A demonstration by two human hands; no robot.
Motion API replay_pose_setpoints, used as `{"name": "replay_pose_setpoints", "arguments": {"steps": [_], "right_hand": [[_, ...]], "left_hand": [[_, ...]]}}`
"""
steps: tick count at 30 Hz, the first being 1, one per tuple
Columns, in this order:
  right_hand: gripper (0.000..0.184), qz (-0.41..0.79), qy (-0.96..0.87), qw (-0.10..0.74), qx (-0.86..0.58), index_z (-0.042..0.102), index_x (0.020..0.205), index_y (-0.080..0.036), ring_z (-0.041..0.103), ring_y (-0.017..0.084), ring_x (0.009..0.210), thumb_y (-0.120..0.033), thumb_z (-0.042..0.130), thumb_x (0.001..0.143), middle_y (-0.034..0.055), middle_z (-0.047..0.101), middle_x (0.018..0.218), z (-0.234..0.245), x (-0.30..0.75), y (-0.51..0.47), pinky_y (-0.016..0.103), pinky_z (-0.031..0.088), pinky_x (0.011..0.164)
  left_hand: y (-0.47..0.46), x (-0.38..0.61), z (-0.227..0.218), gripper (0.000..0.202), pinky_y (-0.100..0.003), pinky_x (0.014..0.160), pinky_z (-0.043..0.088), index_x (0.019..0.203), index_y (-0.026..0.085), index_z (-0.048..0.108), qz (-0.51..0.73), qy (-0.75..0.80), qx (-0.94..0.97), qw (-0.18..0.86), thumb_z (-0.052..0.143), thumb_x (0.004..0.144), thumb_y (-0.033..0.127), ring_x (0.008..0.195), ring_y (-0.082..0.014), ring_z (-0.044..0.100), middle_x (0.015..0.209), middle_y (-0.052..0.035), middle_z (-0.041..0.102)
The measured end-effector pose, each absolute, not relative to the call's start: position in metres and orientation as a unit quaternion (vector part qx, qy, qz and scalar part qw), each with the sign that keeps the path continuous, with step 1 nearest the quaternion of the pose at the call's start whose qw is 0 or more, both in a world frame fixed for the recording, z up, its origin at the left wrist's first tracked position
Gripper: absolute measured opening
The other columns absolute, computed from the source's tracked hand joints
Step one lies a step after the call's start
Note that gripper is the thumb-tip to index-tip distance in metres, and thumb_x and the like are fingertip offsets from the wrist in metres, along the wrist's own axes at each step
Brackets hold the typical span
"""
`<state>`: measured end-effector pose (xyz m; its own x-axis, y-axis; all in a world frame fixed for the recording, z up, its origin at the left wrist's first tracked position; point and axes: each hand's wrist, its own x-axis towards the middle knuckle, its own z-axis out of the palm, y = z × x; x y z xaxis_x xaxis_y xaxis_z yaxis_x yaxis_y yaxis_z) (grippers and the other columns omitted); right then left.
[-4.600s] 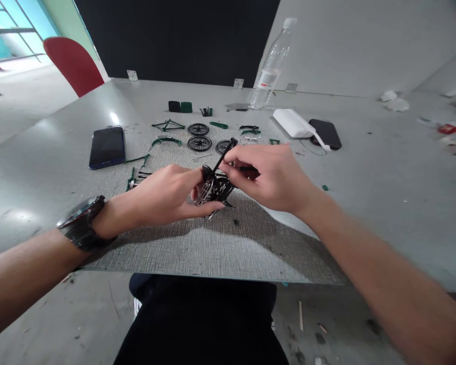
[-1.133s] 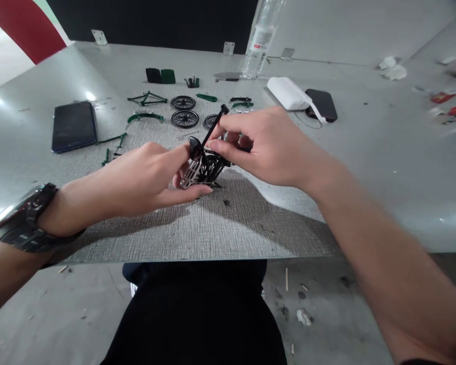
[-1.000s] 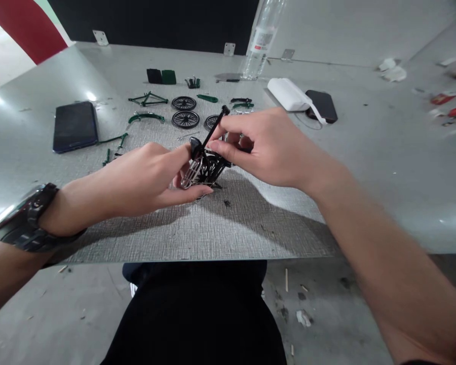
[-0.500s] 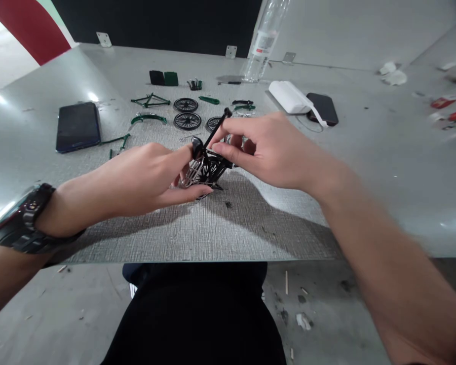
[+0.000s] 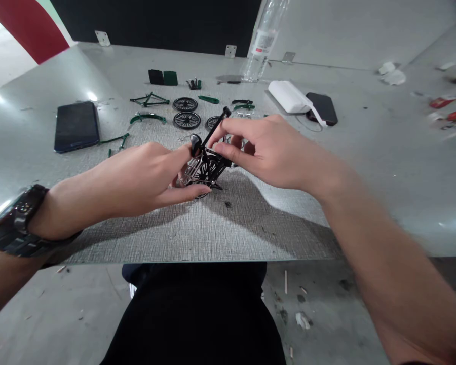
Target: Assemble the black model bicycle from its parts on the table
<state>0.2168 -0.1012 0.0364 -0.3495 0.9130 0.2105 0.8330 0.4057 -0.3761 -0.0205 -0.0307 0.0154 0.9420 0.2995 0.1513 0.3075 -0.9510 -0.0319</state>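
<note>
Between my two hands is a black model bicycle (image 5: 212, 165) with a silver rack and a dark saddle, close over the table's near part. My left hand (image 5: 157, 175) is closed on its rear end, the index finger by the saddle and the thumb low beside the wheel. From the other side my right hand (image 5: 264, 147) pinches the frame with thumb and index finger near the slanted black tube. Its other fingers are curled, and part of the bicycle's front is hidden behind them. A tiny black piece (image 5: 228, 205) lies on the table just below.
Green frame parts (image 5: 150, 100), small wheels (image 5: 187, 120) and black and green panels (image 5: 163, 77) lie beyond my hands. A phone (image 5: 76, 126) is at left. A clear bottle (image 5: 261, 48), a white power bank (image 5: 292, 96) and a dark device (image 5: 322, 109) stand or lie at back right.
The view has shifted very slightly. Both hands keep their hold on the model bicycle, which sits almost the same as before.
</note>
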Motion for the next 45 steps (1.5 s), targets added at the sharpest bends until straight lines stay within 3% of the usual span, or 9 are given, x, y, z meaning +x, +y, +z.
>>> {"name": "replay_pose_setpoints", "arguments": {"steps": [6,13,20,24,26,31,35,39,45], "right_hand": [[0.024,0.078,-0.818,0.206,-0.531,0.067,0.096,-0.023,0.046,0.013,0.056,-0.037,0.048,0.102,-0.0021,0.058,0.066,0.038,0.213,-0.103,0.030,0.034,0.060],[0.023,0.080,-0.813,0.250,-0.520,0.067,0.099,-0.020,0.037,0.010,0.050,-0.032,0.048,0.102,-0.0047,0.051,0.059,0.040,0.211,-0.106,0.030,0.031,0.056],[0.024,0.057,-0.798,0.332,-0.500,0.069,0.089,-0.019,0.037,0.009,0.049,-0.033,0.053,0.100,-0.0040,0.051,0.059,0.044,0.215,-0.105,0.030,0.029,0.050],[0.029,0.026,-0.764,0.381,-0.520,0.066,0.111,-0.021,0.034,0.011,0.047,-0.044,0.053,0.100,-0.0055,0.047,0.058,0.047,0.223,-0.107,0.032,0.028,0.049],[0.035,0.026,-0.768,0.366,-0.525,0.065,0.118,-0.022,0.031,0.011,0.046,-0.049,0.058,0.097,-0.0073,0.041,0.055,0.047,0.226,-0.106,0.033,0.027,0.050],[0.030,-0.002,-0.775,0.330,-0.540,0.071,0.089,-0.023,0.038,0.013,0.052,-0.050,0.061,0.094,-0.0038,0.046,0.056,0.042,0.233,-0.099,0.033,0.031,0.055],[0.033,0.028,-0.773,0.288,-0.565,0.073,0.091,-0.021,0.040,0.013,0.051,-0.052,0.062,0.093,-0.0029,0.050,0.056,0.041,0.242,-0.094,0.033,0.031,0.053],[0.035,0.060,-0.772,0.209,-0.597,0.076,0.092,-0.021,0.041,0.012,0.050,-0.054,0.063,0.092,-0.0022,0.053,0.056,0.039,0.247,-0.092,0.033,0.030,0.053],[0.044,0.132,-0.775,0.122,-0.606,0.076,0.095,-0.024,0.049,0.014,0.057,-0.063,0.058,0.090,0.0019,0.068,0.074,0.037,0.241,-0.091,0.032,0.034,0.060]], "left_hand": [[-0.032,-0.019,0.016,0.051,-0.032,0.045,0.032,0.105,0.015,0.058,-0.071,-0.165,-0.983,0.023,0.038,0.099,0.062,0.045,-0.0178,0.046,0.059,-0.0019,0.052],[-0.032,-0.018,0.016,0.051,-0.032,0.047,0.033,0.097,0.016,0.059,-0.054,-0.181,-0.981,0.036,0.035,0.100,0.061,0.048,-0.0190,0.050,0.058,-0.0029,0.053],[-0.034,-0.018,0.018,0.051,-0.032,0.047,0.029,0.115,0.011,0.058,-0.055,-0.197,-0.978,0.048,0.034,0.102,0.055,0.047,-0.0189,0.047,0.060,-0.0031,0.055],[-0.035,-0.016,0.020,0.044,-0.031,0.046,0.031,0.101,0.016,0.062,-0.072,-0.198,-0.977,0.033,0.042,0.100,0.056,0.044,-0.0172,0.045,0.057,-0.0019,0.054],[-0.035,-0.016,0.020,0.042,-0.031,0.046,0.031,0.096,0.017,0.062,-0.085,-0.191,-0.977,0.028,0.045,0.099,0.056,0.045,-0.0175,0.047,0.057,-0.0021,0.054],[-0.035,-0.016,0.017,0.041,-0.032,0.048,0.031,0.103,0.015,0.062,-0.114,-0.184,-0.976,0.016,0.047,0.098,0.053,0.051,-0.0182,0.051,0.064,-0.0034,0.058],[-0.036,-0.016,0.017,0.039,-0.031,0.049,0.033,0.110,0.012,0.062,-0.122,-0.198,-0.972,-0.011,0.047,0.099,0.046,0.052,-0.0170,0.050,0.066,-0.0037,0.060],[-0.037,-0.016,0.019,0.041,-0.030,0.055,0.041,0.122,0.012,0.063,-0.152,-0.219,-0.963,-0.048,0.048,0.098,0.042,0.064,-0.0191,0.061,0.080,-0.0083,0.070],[-0.034,-0.016,0.017,0.046,-0.031,0.061,0.045,0.122,0.015,0.069,-0.174,-0.250,-0.951,-0.062,0.054,0.095,0.051,0.075,-0.0227,0.068,0.092,-0.0094,0.077]]}}
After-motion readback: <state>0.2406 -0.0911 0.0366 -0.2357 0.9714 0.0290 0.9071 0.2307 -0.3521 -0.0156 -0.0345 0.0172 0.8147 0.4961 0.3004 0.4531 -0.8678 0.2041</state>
